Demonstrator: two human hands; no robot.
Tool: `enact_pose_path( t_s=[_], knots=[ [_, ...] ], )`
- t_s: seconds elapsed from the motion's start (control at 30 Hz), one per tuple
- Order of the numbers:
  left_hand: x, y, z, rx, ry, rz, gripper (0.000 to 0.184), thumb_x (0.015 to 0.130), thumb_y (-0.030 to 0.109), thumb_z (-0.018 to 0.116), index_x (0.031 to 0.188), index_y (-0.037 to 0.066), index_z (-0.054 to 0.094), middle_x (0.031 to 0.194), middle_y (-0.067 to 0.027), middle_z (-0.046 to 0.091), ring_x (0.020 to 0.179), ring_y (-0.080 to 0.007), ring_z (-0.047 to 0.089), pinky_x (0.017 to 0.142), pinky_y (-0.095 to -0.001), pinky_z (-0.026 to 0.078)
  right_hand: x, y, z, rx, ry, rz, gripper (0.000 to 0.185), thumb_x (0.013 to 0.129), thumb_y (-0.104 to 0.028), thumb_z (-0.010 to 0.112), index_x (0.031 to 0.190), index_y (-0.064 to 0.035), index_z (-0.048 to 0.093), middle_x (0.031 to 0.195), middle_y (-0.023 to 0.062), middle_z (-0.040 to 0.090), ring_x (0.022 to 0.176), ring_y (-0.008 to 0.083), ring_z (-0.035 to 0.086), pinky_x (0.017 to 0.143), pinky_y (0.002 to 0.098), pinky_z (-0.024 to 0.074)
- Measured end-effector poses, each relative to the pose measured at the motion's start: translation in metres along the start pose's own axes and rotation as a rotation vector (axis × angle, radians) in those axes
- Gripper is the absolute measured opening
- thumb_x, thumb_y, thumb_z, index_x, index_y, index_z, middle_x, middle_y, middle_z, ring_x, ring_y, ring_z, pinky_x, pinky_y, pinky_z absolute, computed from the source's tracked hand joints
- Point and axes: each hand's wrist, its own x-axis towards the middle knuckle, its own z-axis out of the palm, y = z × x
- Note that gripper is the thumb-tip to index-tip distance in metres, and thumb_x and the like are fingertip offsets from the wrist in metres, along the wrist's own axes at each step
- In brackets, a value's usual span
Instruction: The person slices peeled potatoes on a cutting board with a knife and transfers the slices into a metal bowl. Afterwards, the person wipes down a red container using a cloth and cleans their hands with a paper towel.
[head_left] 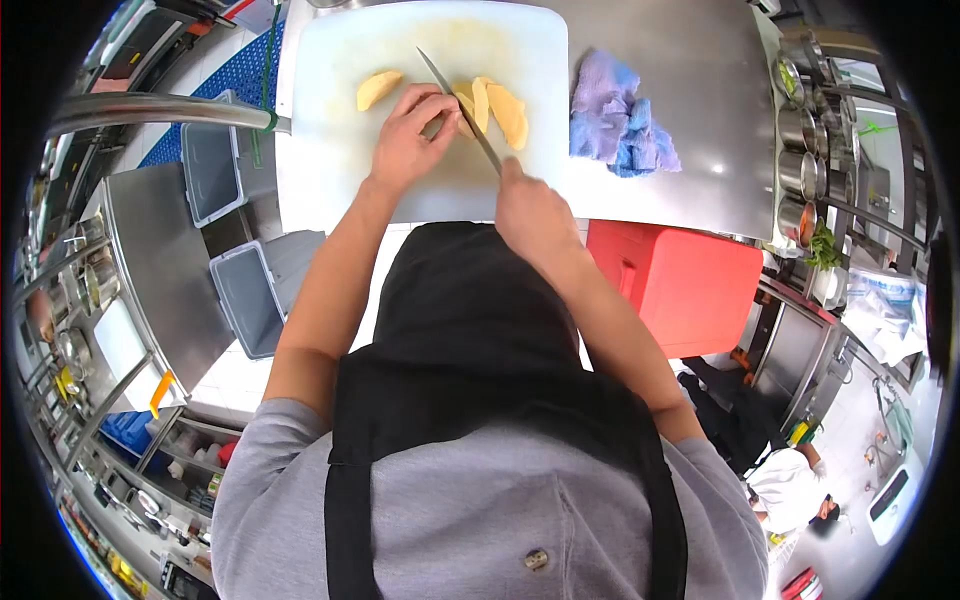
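Across the white cutting board (330, 150) lies the slanted blade of a knife (436, 71), its handle gripped in my right hand (535, 208) at the board's near edge. My left hand (412, 138) is on the left side of the blade, its bent fingers pressed on a yellow piece that they mostly hide. Several yellow slices (508, 115) rest just right of the blade, some leaning together. Another yellow piece (378, 90) sits apart on the board, up and left of my left hand.
A crumpled blue and purple cloth (610, 110) lies on the steel counter (710, 120) right of the board. Below the counter stands a red bin (690, 290). Grey tubs (248, 300) are at the left. A co-worker in white (790, 485) is at the lower right.
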Motion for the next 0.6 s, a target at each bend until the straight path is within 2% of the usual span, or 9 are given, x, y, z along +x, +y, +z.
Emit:
enact_pose_path(
  t_s=[0.1, 0.33, 0.53, 0.6],
  knots=[
    [0.001, -0.004, 0.001, 0.012, 0.013, 0.001, 0.015, 0.089, 0.01, 0.075, 0.104, 0.009, 0.072, 0.109, -0.0067, 0.064, 0.092, -0.0248, 0.067, 0.081, -0.0357, 0.057, -0.029, 0.004, -0.004, -0.017, -0.097, 0.09, 0.018, 0.093, -0.004, 0.05, 0.11, 0.0025, 0.05, 0.09, 0.0279, 0.071, 0.083, 0.0456, 0.073, 0.072, 0.0518, 0.0606],
    [-0.002, -0.001, -0.003, -0.006, 0.009, -0.009, 0.013, 0.089, 0.008, 0.074, 0.101, 0.008, 0.069, 0.11, -0.007, 0.064, 0.091, -0.0263, 0.067, 0.079, -0.0364, 0.056, 0.019, -0.003, 0.023, -0.03, 0.032, -0.017, 0.02, 0.092, -0.003, 0.051, 0.112, 0.0021, 0.049, 0.089, 0.0271, 0.071, 0.081, 0.0443, 0.074, 0.072, 0.0511, 0.0615],
    [-0.018, 0.008, -0.011, 0.021, 0.08, -0.044, 0.012, 0.089, 0.004, 0.07, 0.099, 0.007, 0.063, 0.108, -0.0083, 0.062, 0.093, -0.027, 0.066, 0.078, -0.0368, 0.057, 0.024, 0.015, 0.018, -0.102, -0.005, -0.045, 0.024, 0.094, -0.008, 0.053, 0.115, 0.0018, 0.049, 0.087, 0.0278, 0.071, 0.079, 0.0443, 0.074, 0.072, 0.0515, 0.0614],
    [-0.022, 0.011, -0.017, 0.022, 0.033, -0.091, 0.013, 0.089, 0.004, 0.07, 0.099, 0.007, 0.063, 0.11, -0.0091, 0.061, 0.095, -0.027, 0.067, 0.079, -0.0369, 0.057, 0.028, 0.035, 0.005, 0.155, 0.046, -0.094, 0.024, 0.097, -0.012, 0.051, 0.118, 0.0003, 0.049, 0.086, 0.0285, 0.071, 0.08, 0.0455, 0.073, 0.073, 0.0537, 0.0605]
  ],
)
